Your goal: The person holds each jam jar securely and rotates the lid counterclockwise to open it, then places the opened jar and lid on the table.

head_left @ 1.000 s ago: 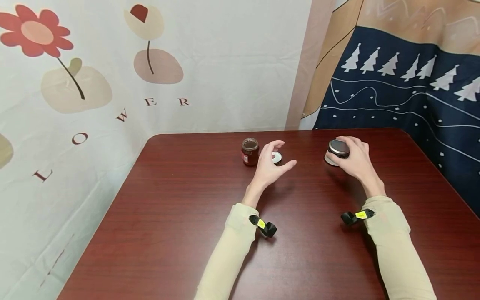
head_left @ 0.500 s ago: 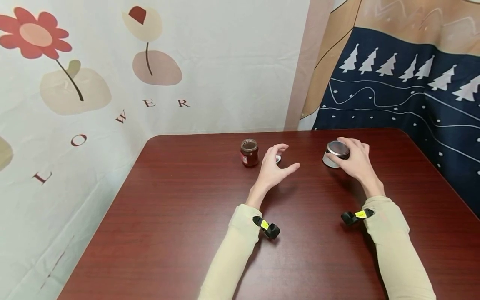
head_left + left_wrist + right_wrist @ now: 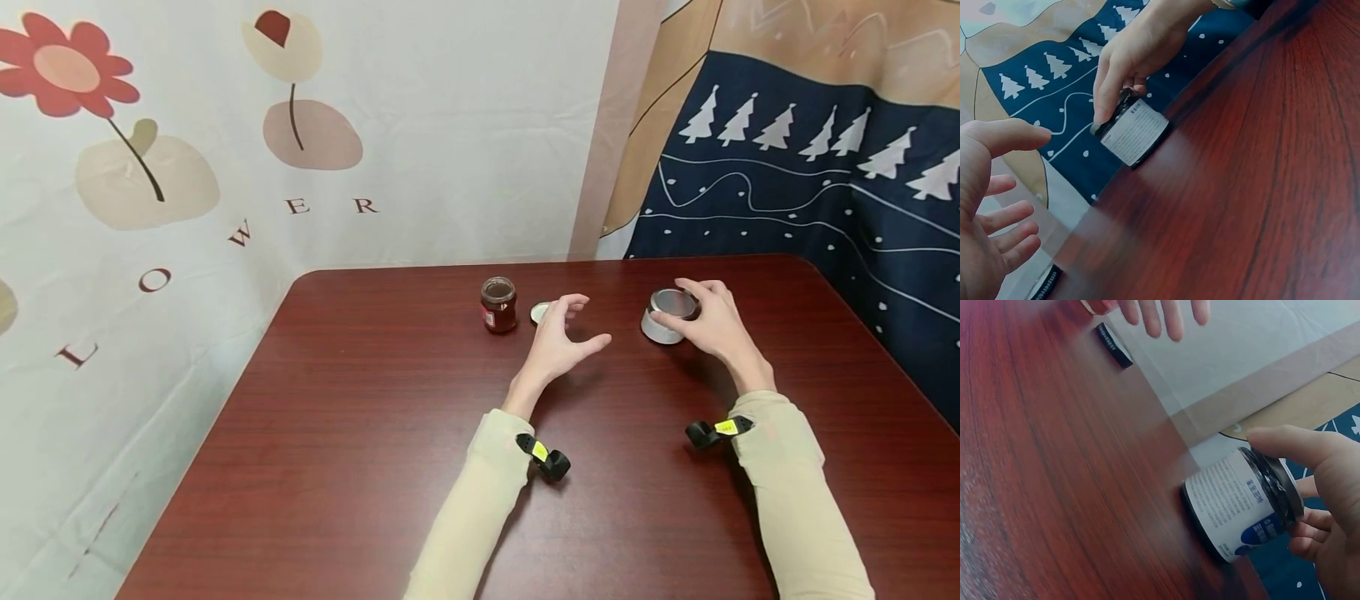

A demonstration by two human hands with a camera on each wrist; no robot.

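My right hand grips a lidded jar around its lid, thumb on one side and fingers on the other. The right wrist view shows the jar's white label with small print and a blue patch. Whether its base touches the table I cannot tell. My left hand is held with fingers and thumb spread apart, with nothing in it. Just behind its fingers a loose lid lies on the table, pale inside up and partly hidden. Left of that stands a lidless dark-brown jar with a red-and-white label.
The dark red wooden table has its far edge just beyond the jars. Behind it hangs a white printed cloth, with a navy tree-patterned cloth on the right.
My left hand has moved right and slightly nearer, away from the lidless jar, so the loose lid shows on its left side. The gripped jar has shifted slightly toward me with my right hand.
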